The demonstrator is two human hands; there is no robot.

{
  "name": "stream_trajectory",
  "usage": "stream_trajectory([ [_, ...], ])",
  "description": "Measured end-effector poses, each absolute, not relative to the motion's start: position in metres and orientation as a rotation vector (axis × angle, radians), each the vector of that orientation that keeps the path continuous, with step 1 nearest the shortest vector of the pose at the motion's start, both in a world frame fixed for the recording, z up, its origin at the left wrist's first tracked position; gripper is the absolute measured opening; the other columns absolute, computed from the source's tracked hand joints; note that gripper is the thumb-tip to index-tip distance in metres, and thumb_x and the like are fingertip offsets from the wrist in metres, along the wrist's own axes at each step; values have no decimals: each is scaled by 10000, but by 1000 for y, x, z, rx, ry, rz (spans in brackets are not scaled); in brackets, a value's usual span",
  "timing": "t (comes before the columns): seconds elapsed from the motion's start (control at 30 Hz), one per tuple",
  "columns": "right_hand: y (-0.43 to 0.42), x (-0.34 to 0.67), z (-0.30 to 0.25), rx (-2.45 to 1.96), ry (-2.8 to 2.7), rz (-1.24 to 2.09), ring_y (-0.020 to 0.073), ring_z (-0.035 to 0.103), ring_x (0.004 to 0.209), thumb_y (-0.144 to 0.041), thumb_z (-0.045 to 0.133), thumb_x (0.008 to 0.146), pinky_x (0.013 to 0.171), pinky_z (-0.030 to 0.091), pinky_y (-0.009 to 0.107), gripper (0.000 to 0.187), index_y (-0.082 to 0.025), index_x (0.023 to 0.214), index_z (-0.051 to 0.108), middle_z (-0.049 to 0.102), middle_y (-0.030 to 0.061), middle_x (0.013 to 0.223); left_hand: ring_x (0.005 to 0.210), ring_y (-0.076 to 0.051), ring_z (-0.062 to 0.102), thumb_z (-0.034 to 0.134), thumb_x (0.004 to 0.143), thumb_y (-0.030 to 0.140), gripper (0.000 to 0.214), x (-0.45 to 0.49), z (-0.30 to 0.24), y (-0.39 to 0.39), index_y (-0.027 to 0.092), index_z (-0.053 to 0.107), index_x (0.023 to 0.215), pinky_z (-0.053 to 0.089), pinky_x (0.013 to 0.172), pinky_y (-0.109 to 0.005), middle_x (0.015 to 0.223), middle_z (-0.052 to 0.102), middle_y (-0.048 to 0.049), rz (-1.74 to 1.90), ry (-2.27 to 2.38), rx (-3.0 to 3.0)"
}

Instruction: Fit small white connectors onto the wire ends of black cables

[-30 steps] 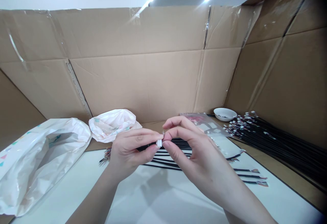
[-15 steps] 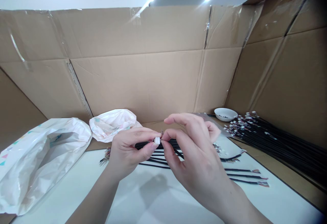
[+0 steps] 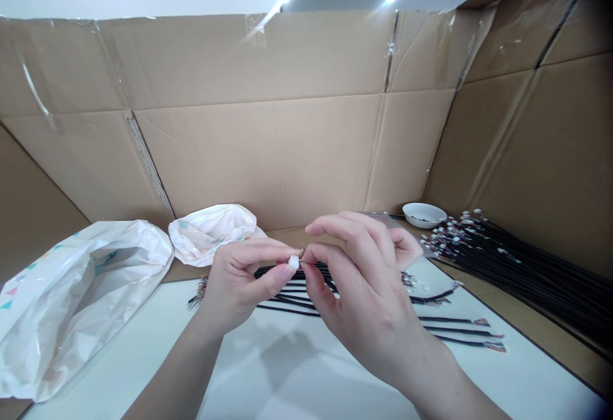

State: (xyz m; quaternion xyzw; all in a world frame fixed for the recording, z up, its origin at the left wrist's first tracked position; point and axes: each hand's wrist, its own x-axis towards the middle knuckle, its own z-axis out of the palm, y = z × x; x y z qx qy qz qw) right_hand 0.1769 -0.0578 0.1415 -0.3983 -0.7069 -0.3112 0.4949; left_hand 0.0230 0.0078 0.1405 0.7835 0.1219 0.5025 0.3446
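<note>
Between the thumb and forefinger of my left hand (image 3: 242, 279) is a small white connector housing (image 3: 294, 262). My right hand (image 3: 366, 292) pinches a thin wire end (image 3: 301, 259) right beside the housing, its other fingers curled loosely above. Whether the wire tip is inside the housing I cannot tell. Below and behind both hands, black cables (image 3: 292, 302) with stripped, coloured wire ends lie across the white table; my hands hide part of them.
Two white plastic bags (image 3: 86, 305) lie at the left. A white bowl (image 3: 424, 214) with small dark pieces stands at the back right, next to a large bundle of black cables (image 3: 527, 273) with white connectors. Cardboard walls (image 3: 258, 158) enclose the table.
The white housing has tilted slightly between my left fingertips. My right fingertips stay close against it, and the other fingers of that hand have shifted a little.
</note>
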Motion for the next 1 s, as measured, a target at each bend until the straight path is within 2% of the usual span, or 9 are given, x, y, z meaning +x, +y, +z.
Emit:
stream_trajectory([
  [0.2, -57, 176, 142, -958, -1709, -717, 191, 534, 982, -57, 568, 840, 754, 259, 360, 108, -153, 792, 554, 633, 62, 994, 760, -80, 665, 643, 812, 149, 276, 21, 140, 8, 379, 740, 932, 513, 702, -124, 891, 744, 52, 1281, 307, 2031],
  [0.47, -58, 179, 146, -910, -1711, -505, 162, 532, 924, -96, 566, 861, 754, 264, 351, 94, -167, 805, 591, 600, 53, 984, 705, -112, 671, 674, 772, 121, 253, 19, 140, 8, 316, 756, 910, 526, 651, -170, 814, 745, 17, 1405, 259, 2036],
  [0.7, -62, 179, 147, -935, -1752, -419, 174, 533, 973, -77, 533, 846, 791, 277, 360, 113, -166, 788, 571, 584, 63, 1008, 714, -124, 685, 690, 751, 105, 248, 20, 140, 7, 298, 761, 890, 537, 656, -171, 809, 747, 2, 1450, 254, 2032],
  [1.0, -60, 176, 147, -929, -1722, -566, 166, 559, 901, -33, 529, 819, 734, 285, 342, 130, -149, 762, 551, 610, 51, 955, 721, -168, 680, 670, 797, 255, 130, 20, 141, 7, 268, 772, 877, 540, 644, -237, 839, 749, -47, 1307, 347, 2027],
])
